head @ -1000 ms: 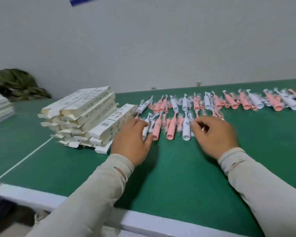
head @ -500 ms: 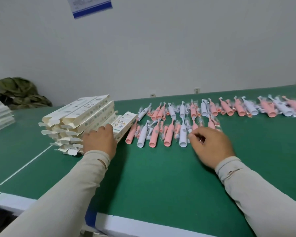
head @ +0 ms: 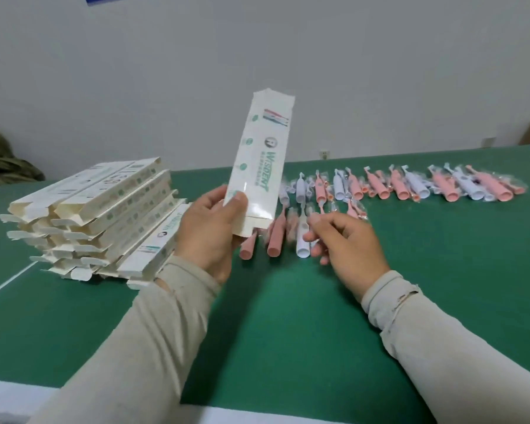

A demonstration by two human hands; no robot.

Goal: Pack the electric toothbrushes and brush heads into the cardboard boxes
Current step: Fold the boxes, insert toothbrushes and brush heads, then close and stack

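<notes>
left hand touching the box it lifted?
Touching. The head view shows the left hand gripping the lower end of the raised cardboard box, thumb pressed on its printed front.

The flat cardboard box (head: pixel 259 162) at frame centre bears "WISDENT" in green lettering; its smaller print is illegible.

Bare green table (head: pixel 303 325) lies open in front of both hands. To the left the stack of flat boxes (head: pixel 98 215) blocks the way, and the toothbrush rows (head: pixel 380 188) (pink and white, closely packed) fill the far side.
</notes>
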